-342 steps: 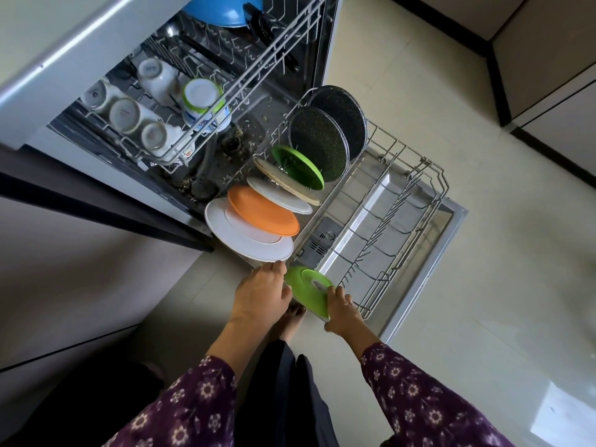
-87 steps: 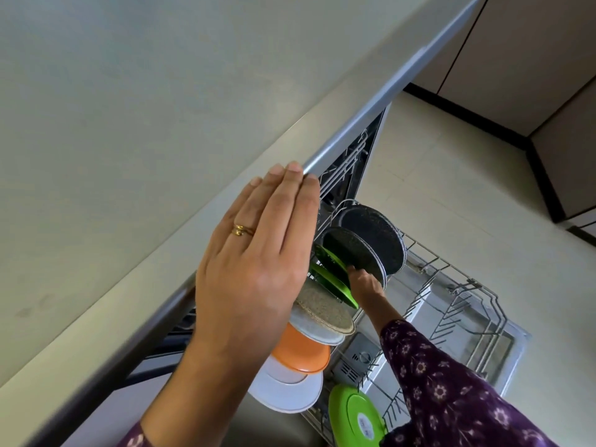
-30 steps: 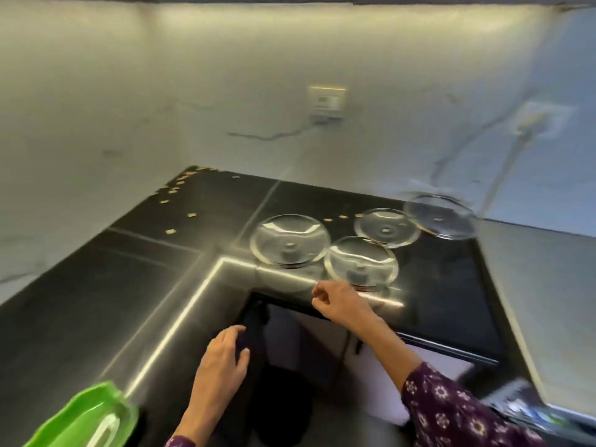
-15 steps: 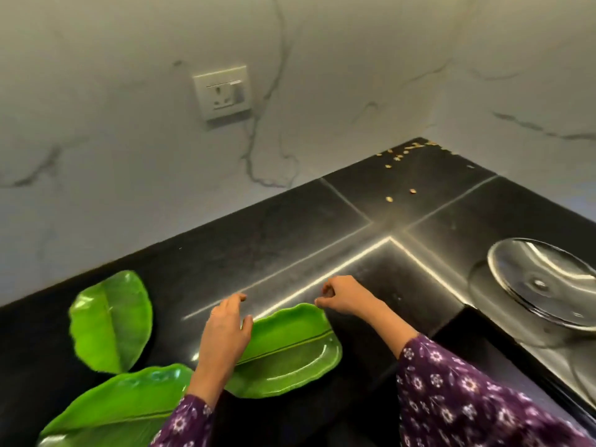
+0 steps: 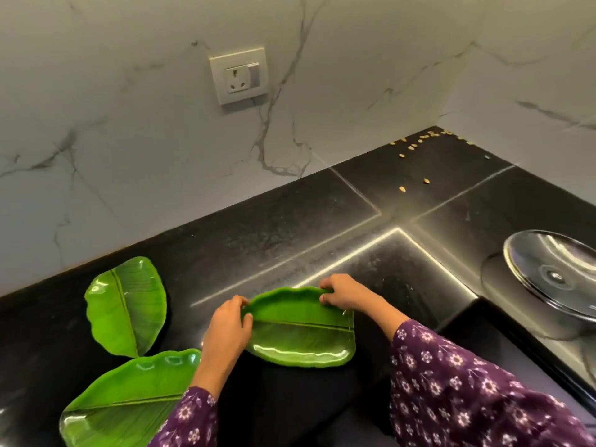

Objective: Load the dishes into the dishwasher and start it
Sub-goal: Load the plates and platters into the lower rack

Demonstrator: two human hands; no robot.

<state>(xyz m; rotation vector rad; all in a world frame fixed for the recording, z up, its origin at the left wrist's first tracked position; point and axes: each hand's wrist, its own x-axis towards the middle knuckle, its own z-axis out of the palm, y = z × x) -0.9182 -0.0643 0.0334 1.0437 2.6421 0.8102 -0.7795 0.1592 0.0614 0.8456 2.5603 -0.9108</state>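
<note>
While left hand (image 5: 227,327) grips leaf plate (image 5: 301,333) end, right hand (image 5: 343,293) pinches far rim.

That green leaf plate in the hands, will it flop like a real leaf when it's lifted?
Probably not: the glossy green leaf-shaped plate has a raised moulded rim and sits unbent between the left hand and right hand, so likely stiff. It looks like thin plastic, probably light. Its shiny surface might be slippery.

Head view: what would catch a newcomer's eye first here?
The bright leaf-shaped green plate at centre, gripped by the left hand and right hand, against the black countertop. Two matching leaf plates lie to its left; a glass lid sits at the right edge.
</note>
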